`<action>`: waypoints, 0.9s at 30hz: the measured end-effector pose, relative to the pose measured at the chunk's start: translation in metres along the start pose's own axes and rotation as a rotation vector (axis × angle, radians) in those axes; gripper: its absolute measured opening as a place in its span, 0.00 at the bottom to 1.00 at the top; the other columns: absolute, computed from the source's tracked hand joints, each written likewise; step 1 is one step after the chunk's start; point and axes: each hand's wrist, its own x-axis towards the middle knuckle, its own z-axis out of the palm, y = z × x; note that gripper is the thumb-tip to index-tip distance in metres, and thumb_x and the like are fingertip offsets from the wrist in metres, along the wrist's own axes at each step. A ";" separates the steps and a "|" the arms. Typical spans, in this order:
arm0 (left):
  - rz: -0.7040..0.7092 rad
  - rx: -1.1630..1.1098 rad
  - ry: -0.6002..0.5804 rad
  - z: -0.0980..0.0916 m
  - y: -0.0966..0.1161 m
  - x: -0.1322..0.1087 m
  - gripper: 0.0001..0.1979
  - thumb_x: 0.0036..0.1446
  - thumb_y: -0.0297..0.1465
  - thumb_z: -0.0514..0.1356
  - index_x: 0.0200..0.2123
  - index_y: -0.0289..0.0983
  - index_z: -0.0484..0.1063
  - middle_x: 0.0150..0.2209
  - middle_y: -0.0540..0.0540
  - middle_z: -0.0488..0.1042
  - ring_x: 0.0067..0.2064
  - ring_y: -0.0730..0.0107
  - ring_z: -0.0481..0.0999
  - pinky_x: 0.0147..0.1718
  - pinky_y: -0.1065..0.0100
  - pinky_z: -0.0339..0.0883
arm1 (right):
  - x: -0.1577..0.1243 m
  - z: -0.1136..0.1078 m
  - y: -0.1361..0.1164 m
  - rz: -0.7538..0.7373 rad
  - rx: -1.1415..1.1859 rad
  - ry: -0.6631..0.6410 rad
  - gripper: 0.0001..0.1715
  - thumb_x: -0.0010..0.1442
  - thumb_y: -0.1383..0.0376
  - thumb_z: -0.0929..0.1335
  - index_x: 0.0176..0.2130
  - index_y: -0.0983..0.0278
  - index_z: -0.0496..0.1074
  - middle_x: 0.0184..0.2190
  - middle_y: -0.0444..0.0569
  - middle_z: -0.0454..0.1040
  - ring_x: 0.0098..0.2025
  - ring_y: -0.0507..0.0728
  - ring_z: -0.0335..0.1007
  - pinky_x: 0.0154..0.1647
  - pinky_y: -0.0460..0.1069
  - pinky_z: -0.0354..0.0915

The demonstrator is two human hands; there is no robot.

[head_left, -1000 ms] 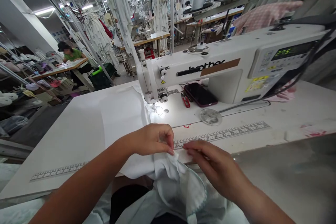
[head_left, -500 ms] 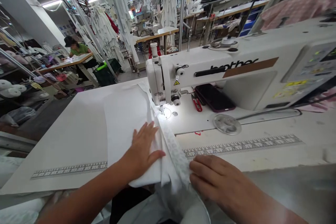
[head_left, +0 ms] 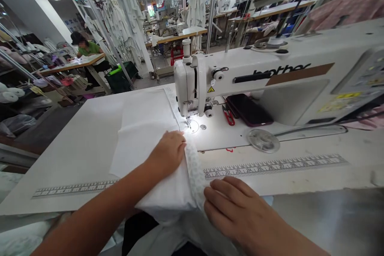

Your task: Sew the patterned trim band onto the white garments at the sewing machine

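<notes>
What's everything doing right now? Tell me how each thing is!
Left hand: flat, pressing the cloth.
Right hand: fingers touching the cloth's lacy edge.
White cloth: folded, lying on the table.
Sewing machine needle: lit, not in the cloth.
Phone: lying flat, screen dark.
Red thread snips: lying beside the phone.

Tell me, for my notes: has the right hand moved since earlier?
Yes: the right hand has drawn back toward the person, off the printed ruler.

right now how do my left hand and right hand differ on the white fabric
The left hand lies on top of the folded white fabric, near the sewing machine needle; the right hand sits closer to the person, beside the patterned fabric edge. The left covers the fabric from above; the right reaches its side. Both are bare, on the same fabric.
</notes>
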 end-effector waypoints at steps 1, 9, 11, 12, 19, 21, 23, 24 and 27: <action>0.005 -0.024 -0.015 0.005 0.010 0.008 0.10 0.64 0.27 0.49 0.43 0.34 0.68 0.49 0.38 0.73 0.55 0.61 0.70 0.61 0.50 0.56 | 0.002 -0.005 0.000 -0.011 -0.007 -0.009 0.12 0.58 0.71 0.65 0.42 0.63 0.71 0.44 0.50 0.75 0.49 0.60 0.63 0.57 0.56 0.53; -0.018 0.068 -0.139 0.015 0.004 0.013 0.11 0.64 0.31 0.51 0.49 0.36 0.62 0.60 0.36 0.64 0.65 0.55 0.58 0.62 0.40 0.50 | -0.014 0.004 0.007 -0.003 0.032 -0.026 0.12 0.64 0.71 0.61 0.42 0.65 0.71 0.43 0.49 0.74 0.48 0.60 0.61 0.58 0.57 0.49; 0.006 0.089 -0.147 0.014 0.002 0.007 0.10 0.65 0.31 0.51 0.48 0.36 0.63 0.61 0.36 0.63 0.66 0.54 0.57 0.62 0.39 0.50 | -0.024 0.010 0.008 0.052 0.056 0.011 0.14 0.65 0.74 0.59 0.39 0.66 0.72 0.42 0.49 0.75 0.47 0.59 0.62 0.56 0.55 0.51; 0.015 0.094 -0.150 0.014 0.002 0.004 0.09 0.65 0.32 0.51 0.47 0.36 0.63 0.61 0.36 0.63 0.66 0.54 0.57 0.61 0.39 0.50 | -0.027 0.012 0.009 0.070 0.067 0.034 0.15 0.65 0.74 0.58 0.39 0.66 0.72 0.42 0.50 0.75 0.47 0.59 0.62 0.56 0.55 0.51; 0.070 0.090 -0.124 0.011 -0.006 0.001 0.11 0.65 0.32 0.51 0.49 0.36 0.62 0.60 0.35 0.65 0.64 0.56 0.61 0.61 0.36 0.49 | -0.032 0.015 0.011 0.075 0.170 -0.045 0.12 0.68 0.68 0.60 0.44 0.65 0.71 0.41 0.49 0.74 0.48 0.59 0.62 0.57 0.56 0.52; 0.077 0.085 -0.125 0.011 -0.009 0.003 0.11 0.64 0.32 0.52 0.48 0.36 0.63 0.60 0.35 0.65 0.64 0.54 0.61 0.60 0.36 0.50 | -0.031 0.014 0.014 0.070 0.179 -0.058 0.11 0.66 0.68 0.61 0.45 0.65 0.71 0.42 0.49 0.74 0.49 0.59 0.62 0.56 0.57 0.53; 0.076 0.084 -0.128 0.012 -0.012 0.007 0.10 0.64 0.32 0.52 0.47 0.36 0.63 0.60 0.35 0.65 0.64 0.54 0.60 0.60 0.36 0.50 | -0.030 0.014 0.017 0.073 0.202 -0.071 0.11 0.66 0.67 0.61 0.46 0.64 0.71 0.44 0.50 0.74 0.50 0.59 0.62 0.57 0.57 0.53; 0.075 0.085 -0.132 0.012 -0.013 0.010 0.10 0.64 0.32 0.52 0.47 0.36 0.63 0.60 0.35 0.65 0.64 0.53 0.60 0.60 0.36 0.50 | -0.028 0.013 0.020 0.080 0.214 -0.081 0.12 0.66 0.67 0.62 0.46 0.64 0.71 0.46 0.50 0.74 0.50 0.59 0.62 0.57 0.57 0.53; 0.063 0.083 -0.140 0.012 -0.020 0.019 0.11 0.64 0.33 0.52 0.48 0.36 0.63 0.60 0.36 0.65 0.64 0.54 0.60 0.60 0.36 0.50 | -0.021 0.010 0.028 0.106 0.227 -0.118 0.11 0.67 0.66 0.61 0.45 0.63 0.71 0.45 0.49 0.74 0.50 0.59 0.62 0.57 0.57 0.53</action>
